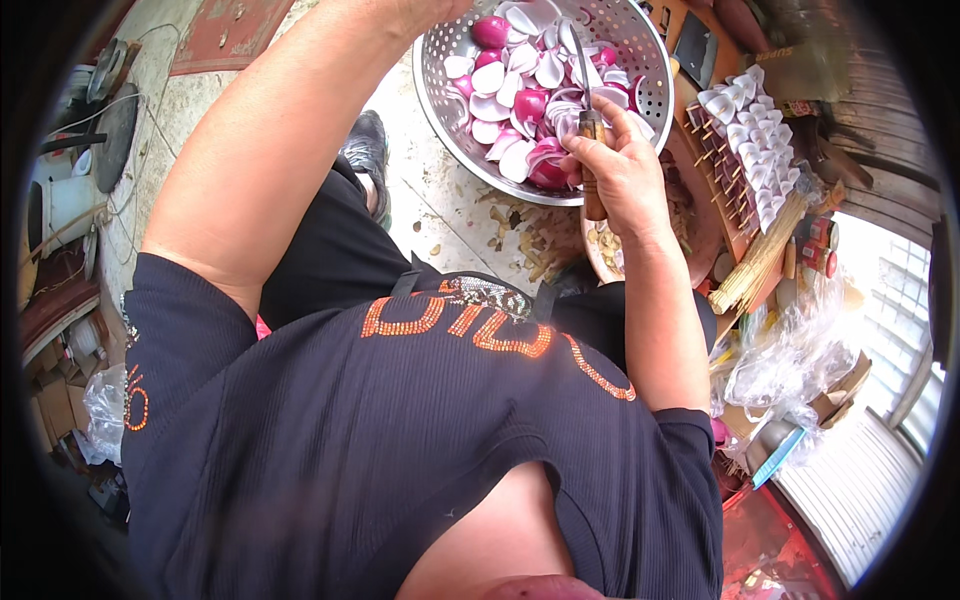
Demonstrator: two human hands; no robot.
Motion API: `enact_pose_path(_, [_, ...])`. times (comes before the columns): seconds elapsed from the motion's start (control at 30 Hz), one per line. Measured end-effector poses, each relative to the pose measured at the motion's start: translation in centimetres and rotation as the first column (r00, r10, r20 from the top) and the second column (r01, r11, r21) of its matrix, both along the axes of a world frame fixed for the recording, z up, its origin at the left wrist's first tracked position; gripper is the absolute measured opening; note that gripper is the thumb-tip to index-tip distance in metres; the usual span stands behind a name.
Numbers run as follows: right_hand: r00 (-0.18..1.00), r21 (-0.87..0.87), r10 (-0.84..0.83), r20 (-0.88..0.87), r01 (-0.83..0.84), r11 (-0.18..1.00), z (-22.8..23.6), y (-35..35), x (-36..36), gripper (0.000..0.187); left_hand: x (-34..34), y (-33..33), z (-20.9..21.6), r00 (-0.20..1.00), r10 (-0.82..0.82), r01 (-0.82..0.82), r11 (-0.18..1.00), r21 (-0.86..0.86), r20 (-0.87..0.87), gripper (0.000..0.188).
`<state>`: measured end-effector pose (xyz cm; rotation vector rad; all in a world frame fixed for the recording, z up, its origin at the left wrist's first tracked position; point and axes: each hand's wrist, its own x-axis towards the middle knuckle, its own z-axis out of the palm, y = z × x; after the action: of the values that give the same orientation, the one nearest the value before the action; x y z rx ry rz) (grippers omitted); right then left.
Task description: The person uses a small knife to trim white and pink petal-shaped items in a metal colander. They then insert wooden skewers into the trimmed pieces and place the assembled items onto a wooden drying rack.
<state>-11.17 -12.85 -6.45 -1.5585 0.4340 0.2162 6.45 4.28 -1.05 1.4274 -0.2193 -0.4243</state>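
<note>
My right hand (625, 165) is closed round the wooden handle of a knife (592, 165). The thin dark blade points away from me, over a perforated metal colander (655, 45). Inside the colander lie many cut red onion pieces (548, 70), purple outside and white within. My left hand (440, 8) reaches to the colander's far left rim. Most of it is cut off by the picture's top edge, so its fingers and anything in them are hidden.
Skewered onion pieces (745, 135) lie in rows on a wooden table at right, beside a bundle of bamboo skewers (762, 255). Onion peelings (530, 240) litter the tiled floor. A bowl (603, 255) sits under my right wrist. Plastic bags (790, 365) are piled at right.
</note>
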Motion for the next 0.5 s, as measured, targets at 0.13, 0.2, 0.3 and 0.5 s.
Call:
enact_pose_path(0.13, [0.994,0.144,-0.105,-0.010,0.105,0.984,-0.7,1.6,1.9,0.071,0.1,0.4,0.0,1.000,-0.017,0.018,0.998,-0.058,0.022,0.017])
enact_pose_path(0.2, [0.987,0.220,-0.155,-0.039,0.160,0.962,-1.2,2.0,3.3,0.075,0.2,0.3,0.2,1.000,-0.024,0.025,0.997,-0.076,0.015,0.017])
enact_pose_path(0.3, [0.982,0.144,-0.186,-0.024,0.187,0.972,-1.6,3.6,4.8,0.074,0.1,0.9,1.0,0.999,-0.017,0.020,0.996,-0.092,0.036,0.018])
enact_pose_path(0.5, [0.968,0.107,-0.250,0.011,0.247,0.963,-2.5,5.3,6.8,0.075,0.6,2.1,1.2,0.999,-0.018,0.023,0.992,-0.120,0.049,0.017])
